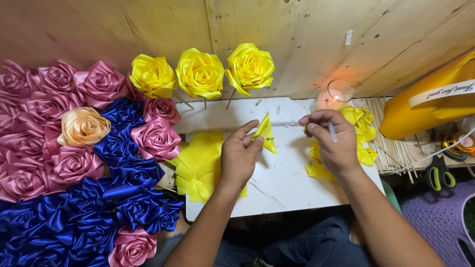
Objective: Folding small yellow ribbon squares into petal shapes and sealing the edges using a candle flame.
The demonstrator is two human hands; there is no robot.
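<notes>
My left hand (pixel 240 155) pinches a folded yellow ribbon petal (pixel 266 131) between thumb and fingers above the white board (pixel 282 183). My right hand (pixel 332 141) is closed around a thin white stick (pixel 332 131), close to the petal's right side. A pile of cut yellow ribbon squares (pixel 200 165) lies under and left of my left hand. More folded yellow petals (pixel 360 129) lie beside my right hand. Three finished yellow ribbon roses (pixel 200 73) on sticks stand against the plywood wall.
Pink, blue and one peach ribbon roses (pixel 84 163) cover the left side. A lit candle in a glass (pixel 335 95) stands behind my right hand. Wooden skewers (pixel 396 143), green-handled scissors (pixel 438 175), a yellow ribbon roll (pixel 430 106) and a purple basket (pixel 443 217) are at the right.
</notes>
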